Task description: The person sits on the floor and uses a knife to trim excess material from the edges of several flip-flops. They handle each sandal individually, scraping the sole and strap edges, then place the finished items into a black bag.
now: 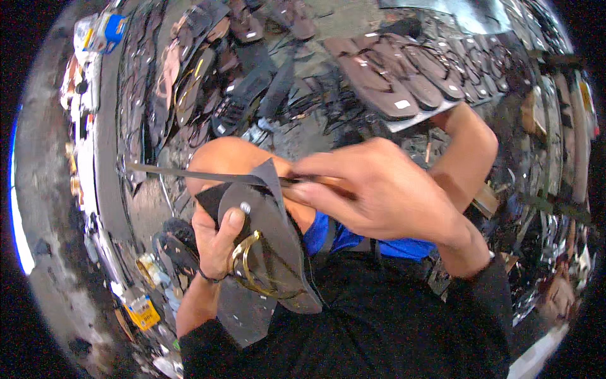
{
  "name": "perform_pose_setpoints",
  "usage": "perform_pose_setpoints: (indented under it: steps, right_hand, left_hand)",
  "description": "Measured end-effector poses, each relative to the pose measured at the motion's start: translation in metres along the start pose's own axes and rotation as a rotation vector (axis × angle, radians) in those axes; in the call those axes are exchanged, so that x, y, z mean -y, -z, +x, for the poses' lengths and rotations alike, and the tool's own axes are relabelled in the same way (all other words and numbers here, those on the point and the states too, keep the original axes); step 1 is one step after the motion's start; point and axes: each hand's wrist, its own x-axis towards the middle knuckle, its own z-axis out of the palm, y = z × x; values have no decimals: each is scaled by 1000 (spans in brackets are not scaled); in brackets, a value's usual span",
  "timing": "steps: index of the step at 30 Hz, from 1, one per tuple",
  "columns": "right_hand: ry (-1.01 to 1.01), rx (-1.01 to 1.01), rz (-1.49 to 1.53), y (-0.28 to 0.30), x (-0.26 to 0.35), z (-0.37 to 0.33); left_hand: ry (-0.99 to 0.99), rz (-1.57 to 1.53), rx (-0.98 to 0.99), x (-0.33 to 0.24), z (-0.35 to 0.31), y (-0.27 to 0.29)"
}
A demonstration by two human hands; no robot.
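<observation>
Cluttered grey floor point(350, 16), strewn with dark footwear point(243, 95). At centre-left, the left hand point(216, 243) grips a dark grey sandal with gold straps point(271, 237), already fitted; at centre, the right hand's point(385, 186) fingers pinch a slim tool point(293, 182) they mostly hide. Trimming seems partly done: a thin grey strip point(196, 174) juts left; one dark corner point(208, 197) remains. Brown flat sandals point(379, 72) line the upper right.

A person's left hand point(211, 243) is clenched in a grip, thumb point(232, 222) laid on top and pointing upward, other fingers mostly out of sight. The right hand point(385, 189), higher, reaches leftward across the body with its back turned up, thumb and forefinger closed in a pinch. The left forearm point(197, 309) rises from below; both bare knees point(470, 142) are bent.
</observation>
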Motion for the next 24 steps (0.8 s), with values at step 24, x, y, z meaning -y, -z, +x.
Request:
perform_pose_setpoints:
  steps: [24]
  right_hand:
    - [-358, -616, 61, -99, -45, -181]
  left_hand:
    - [297, -1045, -263, 64, 42, -121]
